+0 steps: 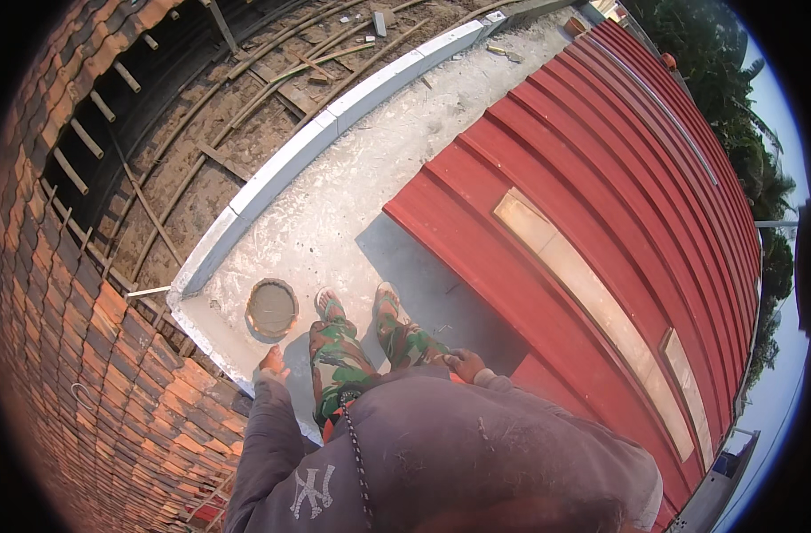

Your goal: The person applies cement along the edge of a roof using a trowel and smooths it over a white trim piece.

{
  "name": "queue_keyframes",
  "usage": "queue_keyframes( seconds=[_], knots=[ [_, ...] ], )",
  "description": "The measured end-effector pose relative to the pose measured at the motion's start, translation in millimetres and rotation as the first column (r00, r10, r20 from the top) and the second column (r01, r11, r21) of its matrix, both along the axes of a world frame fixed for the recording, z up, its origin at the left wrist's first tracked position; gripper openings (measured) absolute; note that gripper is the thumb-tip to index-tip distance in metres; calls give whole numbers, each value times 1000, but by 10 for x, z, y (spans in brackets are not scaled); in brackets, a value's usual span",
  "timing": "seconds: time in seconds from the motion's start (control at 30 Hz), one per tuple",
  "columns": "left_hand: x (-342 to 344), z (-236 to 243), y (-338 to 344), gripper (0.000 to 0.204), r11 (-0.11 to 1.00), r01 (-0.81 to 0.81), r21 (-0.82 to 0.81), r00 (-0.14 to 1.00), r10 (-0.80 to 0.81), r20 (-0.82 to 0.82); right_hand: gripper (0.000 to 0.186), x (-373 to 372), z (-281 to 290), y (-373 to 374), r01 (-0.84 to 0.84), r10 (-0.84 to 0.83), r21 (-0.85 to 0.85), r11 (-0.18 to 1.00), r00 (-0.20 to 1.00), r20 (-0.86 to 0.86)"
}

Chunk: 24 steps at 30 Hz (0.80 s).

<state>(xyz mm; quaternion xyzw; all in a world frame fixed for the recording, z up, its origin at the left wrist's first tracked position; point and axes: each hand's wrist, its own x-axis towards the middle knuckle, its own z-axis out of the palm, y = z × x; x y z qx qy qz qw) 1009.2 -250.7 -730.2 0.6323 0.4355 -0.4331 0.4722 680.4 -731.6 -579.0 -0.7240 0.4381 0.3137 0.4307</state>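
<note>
A round bucket point(251, 313) stands on the pale concrete slab, with wet grey mortar point(274, 307) inside. Just below it my left hand point(272, 362) hangs beside the bucket, apart from its rim, holding nothing that shows; its fingers look loosely stretched. Over by my right knee, my right hand point(464, 363) has its fingers curled in close to the camouflage trousers point(409, 343). Whatever it may hold is too small to make out. My sandalled feet point(331, 304) stand on the slab to the right of the bucket.
Low pale blocks point(292, 169) edge the slab on the left, beyond them bamboo poles point(179, 197) and bare ground. Clay roof tiles point(94, 355) slope at far left. Red metal roofing point(601, 204) carrying long boards point(592, 298) lies at right. Small tools point(505, 53) rest farther along the slab.
</note>
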Motion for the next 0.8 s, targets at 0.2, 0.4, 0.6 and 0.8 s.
queue_keyframes(
  seconds=[0.2,0.4,0.6,0.8],
  knots=[
    [731,-888,-190,83,895,-436,-91,895,420,-151,53,-1529,44,-181,-289,275,-56,956,944,-180],
    [1191,-2011,-188,83,758,-590,-279,804,581,-123,56,-1147,297,119,194,-183,-19,981,879,-441],
    [1530,-2086,-330,80,707,-679,-196,720,694,10,58,-819,138,320,211,-178,16,977,861,-476],
    [1250,-1937,-196,75,673,-740,-8,672,739,-41,61,-661,125,252,131,-108,22,991,888,-448]
  ],
)
